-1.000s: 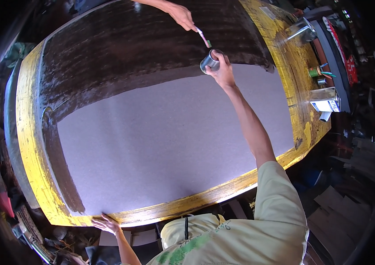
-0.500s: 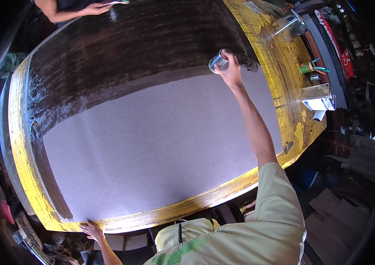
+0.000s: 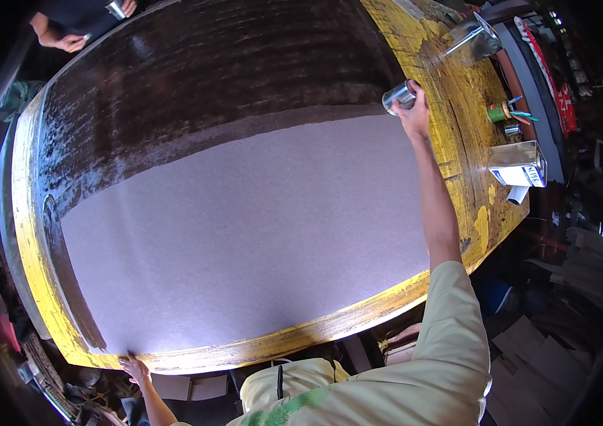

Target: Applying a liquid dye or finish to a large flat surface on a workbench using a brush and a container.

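My right hand (image 3: 413,117) is wrapped round a small shiny metal can (image 3: 399,98), tilted on its side over the right end of a large grey-brown sheet (image 3: 259,220). A dark, wet-looking coat (image 3: 223,67) covers the sheet's far part, with a narrow dark strip down its left side. The can's contents are hidden from me. At the near left corner my left hand (image 3: 134,368) rests with fingers apart on the yellow table edge (image 3: 245,348), holding nothing.
Across the table at far left, another person's hand (image 3: 72,42) holds something small; their other hand has a metal cup (image 3: 115,9). Along the right side stand a rectangular tin (image 3: 518,162), a green pot with brushes (image 3: 498,111) and a clear container (image 3: 473,41).
My right hand has carried the can rightward to the sheet's right end. The other person's hand has drawn back left, and their metal cup has come into view. My left hand stays at the edge.
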Demonstrator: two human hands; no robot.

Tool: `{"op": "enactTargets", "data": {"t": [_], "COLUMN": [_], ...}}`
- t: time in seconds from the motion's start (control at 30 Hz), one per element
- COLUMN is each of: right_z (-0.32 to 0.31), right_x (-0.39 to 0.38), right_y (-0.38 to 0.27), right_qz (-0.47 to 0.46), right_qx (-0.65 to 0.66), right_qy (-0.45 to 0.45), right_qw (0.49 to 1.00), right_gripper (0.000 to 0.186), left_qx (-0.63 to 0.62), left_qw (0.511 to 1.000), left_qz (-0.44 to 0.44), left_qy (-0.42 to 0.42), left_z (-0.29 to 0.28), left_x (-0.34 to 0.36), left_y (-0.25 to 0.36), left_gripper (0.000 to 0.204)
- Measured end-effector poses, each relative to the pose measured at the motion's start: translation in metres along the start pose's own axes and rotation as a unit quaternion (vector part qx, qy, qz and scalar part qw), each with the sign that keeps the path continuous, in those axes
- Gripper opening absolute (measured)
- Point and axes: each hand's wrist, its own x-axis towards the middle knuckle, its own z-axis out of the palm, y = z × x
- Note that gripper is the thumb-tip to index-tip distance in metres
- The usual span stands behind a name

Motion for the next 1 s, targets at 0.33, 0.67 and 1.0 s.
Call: {"op": "enactTargets", "data": {"t": [0.33, 0.67, 1.0], "right_z": [-0.018, -0.053, -0.095], "right_x": [-0.005, 0.027, 0.086], "right_y": [0.035, 0.032, 0.077], "right_qz": [0.024, 0.078, 0.018], "right_qx": [-0.014, -0.026, 0.092], "right_qy": [0.023, -0.231, -0.279], "right_qw": [0.999, 0.969, 0.956], "right_gripper": [0.068, 0.076, 0.066], "left_qx": [-0.008, 0.350, -0.215], "left_qw": [1.000, 0.932, 0.942], "left_qz": [0.011, 0.053, 0.011], "left_qy": [-0.022, -0.076, 0.259], "left_z": [0.010, 0.029, 0.034], "left_x": [0.002, 0.037, -0.116], "left_y": [0.018, -0.005, 0.040], "left_gripper": [0.078, 0.074, 0.084]}}
